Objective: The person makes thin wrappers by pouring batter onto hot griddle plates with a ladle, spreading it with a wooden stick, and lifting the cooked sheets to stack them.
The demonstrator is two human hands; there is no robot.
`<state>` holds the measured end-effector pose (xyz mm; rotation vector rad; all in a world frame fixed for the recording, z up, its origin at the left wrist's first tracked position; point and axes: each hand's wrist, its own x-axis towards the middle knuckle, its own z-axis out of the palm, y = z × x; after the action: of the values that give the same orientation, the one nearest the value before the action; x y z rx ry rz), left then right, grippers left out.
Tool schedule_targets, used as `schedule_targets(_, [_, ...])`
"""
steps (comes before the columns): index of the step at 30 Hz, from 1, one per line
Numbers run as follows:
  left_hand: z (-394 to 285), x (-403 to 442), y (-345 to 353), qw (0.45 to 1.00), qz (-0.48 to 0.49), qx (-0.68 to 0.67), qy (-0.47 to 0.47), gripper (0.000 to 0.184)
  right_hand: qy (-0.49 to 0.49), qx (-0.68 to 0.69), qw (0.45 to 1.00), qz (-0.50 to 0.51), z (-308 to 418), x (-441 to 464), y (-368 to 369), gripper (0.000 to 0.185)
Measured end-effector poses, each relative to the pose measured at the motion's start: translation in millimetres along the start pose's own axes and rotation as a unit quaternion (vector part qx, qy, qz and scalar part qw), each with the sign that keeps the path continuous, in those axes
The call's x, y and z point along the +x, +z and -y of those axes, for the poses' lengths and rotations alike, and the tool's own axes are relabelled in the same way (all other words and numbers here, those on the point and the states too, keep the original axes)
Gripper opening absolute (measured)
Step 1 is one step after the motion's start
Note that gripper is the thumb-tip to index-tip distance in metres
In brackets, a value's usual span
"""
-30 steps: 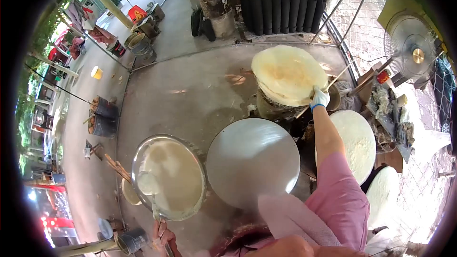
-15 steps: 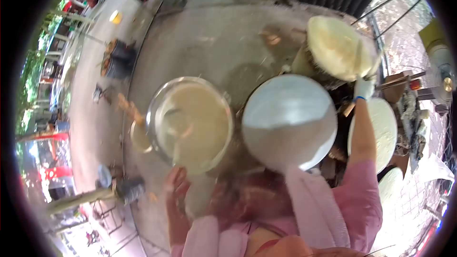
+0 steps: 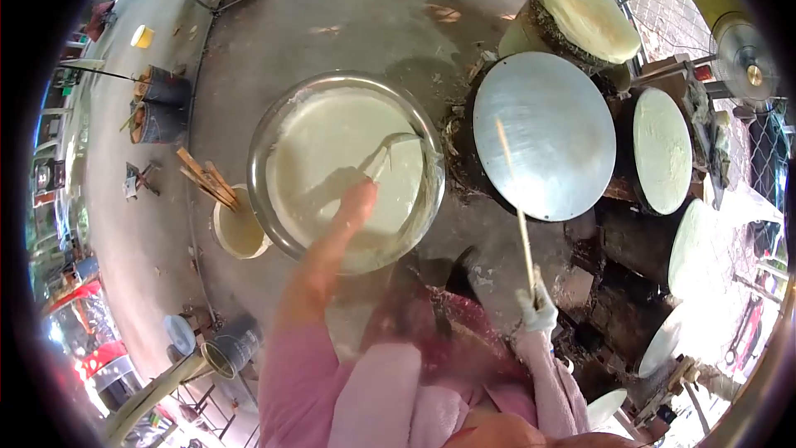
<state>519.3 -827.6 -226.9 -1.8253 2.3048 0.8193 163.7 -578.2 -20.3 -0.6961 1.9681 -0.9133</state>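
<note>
My left hand [image 3: 358, 202] is closed around the handle of a ladle [image 3: 383, 164] over a wide metal basin [image 3: 259, 191]. The ladle's head dips at the right side of the pale, creamy batter [image 3: 332, 141]. My right hand [image 3: 539, 311], in a white glove, grips a long thin wooden stick [image 3: 525, 241]. The stick's far part reaches over a large round metal griddle [image 3: 547, 133], whose surface is bare and shiny. Whether the stick touches the griddle, I cannot tell.
Behind the griddle, a pale round sheet [image 3: 584, 12] covers another pan. Further pale-topped rounds [image 3: 663, 149] line the right side, near a fan [image 3: 750, 70]. A bucket [image 3: 240, 236] with wooden sticks stands left of the basin. Dark buckets [image 3: 162, 120] stand farther left.
My right hand has drawn back from the far-right rounds toward my body, and the stick now extends over the griddle. My left hand has moved forward and right with the ladle, into the basin.
</note>
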Motion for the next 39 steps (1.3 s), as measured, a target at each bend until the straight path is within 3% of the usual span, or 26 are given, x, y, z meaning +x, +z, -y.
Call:
schedule_targets(2, [20.0, 6.4, 10.8, 0.996, 0.005, -0.012, 0.092, 0.026, 0.028, 0.032, 0.999, 0.0, -31.2, -19.0, 3.2, 0.063])
schedule_targets(5, [31.6, -13.4, 44.6, 0.982, 0.163, -0.096, -0.001, 0.04, 0.038, -0.036, 0.998, 0.038, -52.6, -39.5, -1.0, 0.062])
schedule_targets(6, [28.5, -31.7, 57.0, 0.952, 0.176, -0.24, -0.077, 0.043, 0.038, -0.054, 0.996, 0.052, -61.3, -44.6, -0.3, 0.06])
schedule_targets(8, [5.6, -88.1, 85.1, 0.816, 0.183, -0.503, -0.219, 0.048, 0.081, -0.117, 0.987, 0.068, -94.0, -60.0, 3.2, 0.054])
schedule_targets(10, [-21.6, -133.9, 80.3, 0.641, 0.259, -0.676, -0.254, 0.049, 0.07, -0.19, 0.968, 0.149, -110.5, -73.8, 1.3, 0.052])
schedule_targets(12, [-44.5, -171.1, 95.7, 0.539, 0.242, -0.785, -0.185, 0.048, 0.105, -0.237, 0.942, 0.211, -117.1, -93.7, 3.1, 0.052])
schedule_targets(15, [-105.5, -220.7, 62.8, 0.405, 0.176, -0.875, -0.197, 0.038, 0.188, -0.242, 0.898, 0.315, -123.3, -114.9, 5.2, 0.055])
schedule_targets(17, [-127.3, -244.5, 53.2, 0.307, 0.178, -0.92, -0.169, 0.036, 0.026, -0.132, 0.952, 0.276, -171.5, -131.1, 3.7, 0.052])
schedule_targets(19, [-142.3, -265.9, 18.7, 0.31, 0.17, -0.925, -0.143, 0.031, 0.055, -0.194, 0.939, 0.278, -139.7, -144.5, -15.2, 0.048])
schedule_targets(21, [-155.0, -295.4, -37.4, 0.284, 0.168, -0.938, -0.105, 0.03, -0.02, -0.167, 0.948, 0.269, -140.0, -153.8, -29.2, 0.049])
schedule_targets(22, [-153.1, -307.8, -65.4, 0.29, 0.186, -0.937, -0.063, 0.032, -0.024, -0.092, 0.96, 0.263, -133.8, -153.5, -33.6, 0.05])
schedule_targets(24, [-168.1, -338.7, -137.6, 0.373, 0.113, -0.92, -0.032, 0.033, -0.035, 0.061, 0.964, 0.255, -121.6, -152.8, -42.6, 0.052])
schedule_targets(25, [-159.5, -342.9, -157.3, 0.396, 0.108, -0.911, 0.036, 0.033, 0.072, 0.215, 0.94, 0.253, -127.2, -146.6, -45.9, 0.052])
schedule_targets(27, [-138.9, -336.6, -194.4, 0.423, 0.077, -0.894, 0.123, 0.032, 0.013, 0.237, 0.954, 0.183, -118.1, -140.6, -45.5, 0.054])
schedule_targets(29, [-129.6, -319.0, -221.4, 0.404, 0.042, -0.907, 0.113, 0.031, -0.066, 0.208, 0.971, 0.095, -105.8, -139.1, -37.1, 0.059])
schedule_targets(30, [-124.3, -303.5, -235.1, 0.393, 0.03, -0.912, 0.11, 0.03, -0.04, 0.191, 0.978, 0.075, -73.9, -142.7, -41.8, 0.061])
schedule_targets(31, [-112.1, -283.3, -244.4, 0.376, 0.064, -0.918, 0.111, 0.029, -0.114, 0.243, 0.961, 0.074, -70.7, -139.4, -37.3, 0.064])
schedule_targets(34, [-98.0, -236.3, -259.4, 0.361, 0.039, -0.932, -0.006, 0.028, -0.043, 0.326, 0.944, 0.031, -74.9, -122.7, -25.4, 0.058])
schedule_targets(35, [-99.8, -226.9, -260.2, 0.408, 0.0, -0.912, -0.045, 0.027, -0.024, 0.318, 0.947, 0.027, -78.8, -117.2, -27.5, 0.057])
schedule_targets(37, [-119.6, -233.8, -256.5, 0.644, -0.081, -0.76, -0.043, 0.027, 0.015, 0.308, 0.951, 0.021, -78.7, -108.4, -30.5, 0.054])
schedule_targets(38, [-129.6, -234.6, -260.5, 0.746, -0.119, -0.655, -0.036, 0.027, -0.035, 0.335, 0.941, -0.008, -85.6, -102.5, -27.5, 0.048])
schedule_targets(39, [-137.0, -230.2, -264.8, 0.759, -0.116, -0.64, -0.022, 0.029, -0.052, 0.332, 0.942, -0.015, -91.9, -93.3, -30.7, 0.047])
